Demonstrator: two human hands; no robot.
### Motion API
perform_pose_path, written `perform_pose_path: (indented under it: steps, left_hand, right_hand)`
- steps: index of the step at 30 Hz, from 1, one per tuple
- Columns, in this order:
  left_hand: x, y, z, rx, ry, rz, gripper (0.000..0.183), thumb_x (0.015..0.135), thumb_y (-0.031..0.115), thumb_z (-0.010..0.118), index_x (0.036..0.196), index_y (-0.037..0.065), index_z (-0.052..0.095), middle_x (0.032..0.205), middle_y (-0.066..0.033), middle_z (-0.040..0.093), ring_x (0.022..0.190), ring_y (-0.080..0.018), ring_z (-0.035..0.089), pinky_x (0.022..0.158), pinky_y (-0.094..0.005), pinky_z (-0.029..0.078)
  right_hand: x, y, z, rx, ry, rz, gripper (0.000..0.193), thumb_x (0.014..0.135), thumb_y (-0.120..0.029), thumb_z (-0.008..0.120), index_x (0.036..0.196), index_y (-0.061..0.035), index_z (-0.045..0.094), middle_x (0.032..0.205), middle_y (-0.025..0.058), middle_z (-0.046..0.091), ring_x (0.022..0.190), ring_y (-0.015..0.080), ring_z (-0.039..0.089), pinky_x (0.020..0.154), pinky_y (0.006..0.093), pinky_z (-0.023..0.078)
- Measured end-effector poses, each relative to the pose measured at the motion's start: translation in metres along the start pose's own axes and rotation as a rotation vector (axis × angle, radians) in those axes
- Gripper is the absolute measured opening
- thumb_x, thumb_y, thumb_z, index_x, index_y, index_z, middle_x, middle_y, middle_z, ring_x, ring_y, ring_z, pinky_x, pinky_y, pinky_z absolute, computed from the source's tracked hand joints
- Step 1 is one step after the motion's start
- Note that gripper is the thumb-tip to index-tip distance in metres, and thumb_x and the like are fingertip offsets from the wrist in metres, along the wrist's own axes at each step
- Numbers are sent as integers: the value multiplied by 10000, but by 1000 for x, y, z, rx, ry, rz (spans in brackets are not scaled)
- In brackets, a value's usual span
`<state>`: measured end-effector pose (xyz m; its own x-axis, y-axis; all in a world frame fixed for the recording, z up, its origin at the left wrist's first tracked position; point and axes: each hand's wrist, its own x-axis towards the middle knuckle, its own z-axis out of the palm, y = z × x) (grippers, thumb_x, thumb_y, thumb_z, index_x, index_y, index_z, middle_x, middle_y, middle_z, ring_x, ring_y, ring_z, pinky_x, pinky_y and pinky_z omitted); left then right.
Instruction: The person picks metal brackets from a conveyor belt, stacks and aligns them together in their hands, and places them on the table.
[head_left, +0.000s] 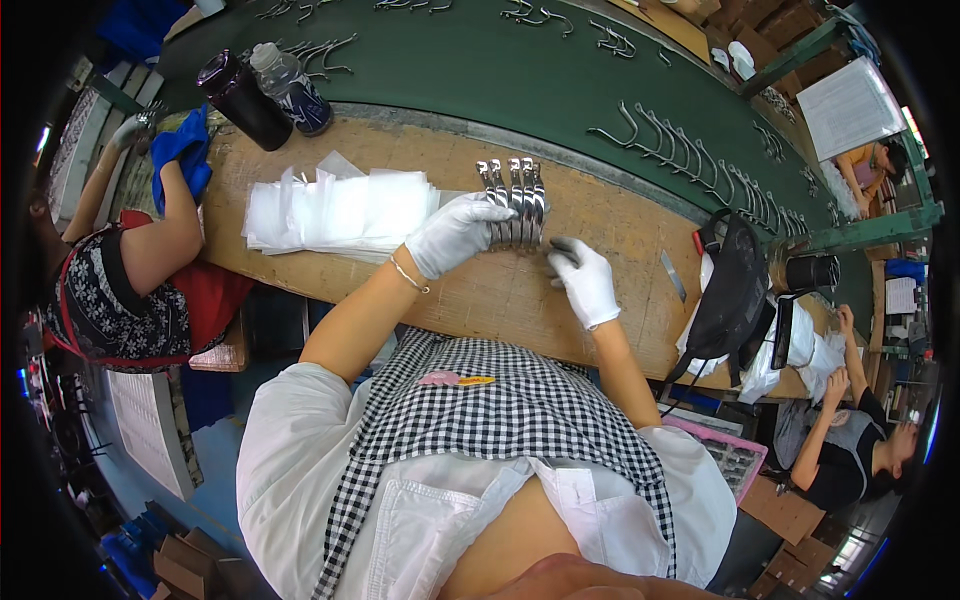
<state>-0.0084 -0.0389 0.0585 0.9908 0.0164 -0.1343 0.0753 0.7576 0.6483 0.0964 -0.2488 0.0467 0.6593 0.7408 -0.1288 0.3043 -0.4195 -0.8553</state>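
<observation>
My left hand, in a white glove, is closed round one end of a row of curved chrome metal pieces. The several shiny pieces stand side by side over the wooden bench. Just right of their lower ends is my right hand, also gloved, with greyed fingertips. Its fingers are bent but apart, and I see nothing in them. A stack of clear plastic bags lies on the bench left of my left hand.
Beyond the bench runs a green conveyor belt with rows of curved metal pieces. A dark tumbler and a water bottle stand at the back left. A black bag lies right. Co-workers sit on both sides.
</observation>
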Motion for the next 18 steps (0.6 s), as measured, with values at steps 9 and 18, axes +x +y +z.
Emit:
perform_pose_path:
  steps: [9, 18]
  left_hand:
    - [2, -4, 19, 319, 98, 19, 359, 840, 54, 657, 1190, -9, 610, 1146, -96, 661, 1042, -153, 628, 938, -283, 488]
    - [-16, -24, 31, 570, 148, -35, 296, 797, 118, 761, 1067, 25, 683, 988, -48, 707, 903, -84, 633, 835, -253, 516]
  right_hand:
    - [0, 2, 38, 1403, -533, 430, 902, 878, -719, 372, 1366, 39, 401, 1401, 235, 434, 1189, 376, 531, 1036, 505, 394]
    - [18, 14, 36, 1715, -452, 571, 420, 1018, -204, 272, 1311, 37, 453, 1300, 243, 516, 1160, 364, 553, 1032, 566, 423]
